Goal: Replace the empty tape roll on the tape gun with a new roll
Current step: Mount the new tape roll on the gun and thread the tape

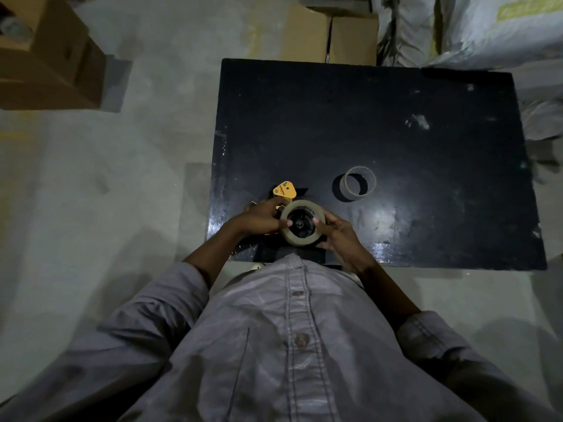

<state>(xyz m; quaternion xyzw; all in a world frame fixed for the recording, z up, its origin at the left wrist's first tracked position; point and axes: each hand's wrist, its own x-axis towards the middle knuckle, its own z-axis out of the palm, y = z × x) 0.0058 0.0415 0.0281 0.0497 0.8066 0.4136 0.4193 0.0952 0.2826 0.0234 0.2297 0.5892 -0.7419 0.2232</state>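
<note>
A full roll of brownish tape (300, 237) sits around the black hub of the tape gun at the near left edge of the black table (396, 123). The tape gun (285, 190) shows its yellow plate just beyond the roll; the rest of it is hidden under my hands. My left hand (259, 219) grips the roll's left side, thumb on its face. On the opposite side my right hand (338, 236) holds the roll with thumb and fingers. An empty cardboard core (359, 181) stands tilted on the table, right of the gun and apart from it.
Cardboard boxes (45, 56) stand on the grey floor at the far left, and two more (329, 32) behind the table. White sacks (487, 28) are piled at the far right. My shirt front fills the lower part of the view.
</note>
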